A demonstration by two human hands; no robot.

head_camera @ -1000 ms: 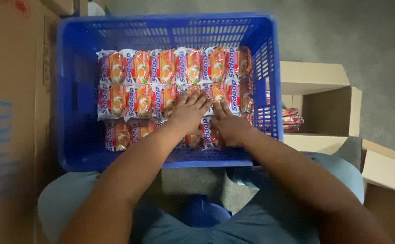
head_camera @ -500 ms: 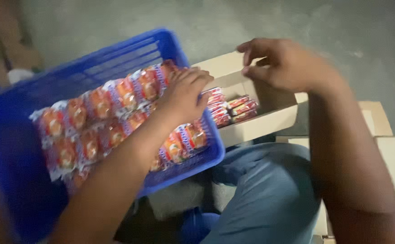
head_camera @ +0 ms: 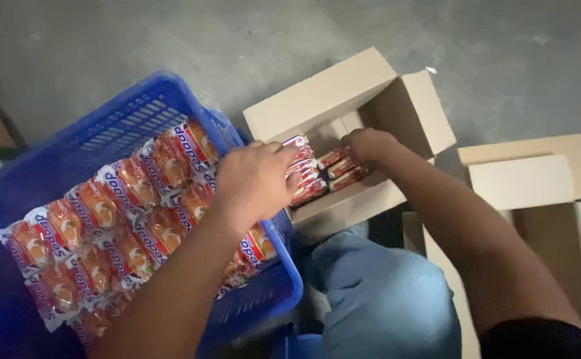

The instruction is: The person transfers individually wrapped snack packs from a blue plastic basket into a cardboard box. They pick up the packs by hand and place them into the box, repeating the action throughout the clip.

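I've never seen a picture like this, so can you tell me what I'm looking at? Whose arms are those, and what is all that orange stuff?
The camera sits on a person's head and looks down, so you see their own two arms and their knees in blue trousers. The orange things are small wrapped snack packets, lined up in a blue plastic crate. Beside it stands an open cardboard box on a grey floor, with more packets inside. The left hand holds a packet at the box's edge. The right hand reaches into the box and touches the packets there. More open boxes lie to the right.
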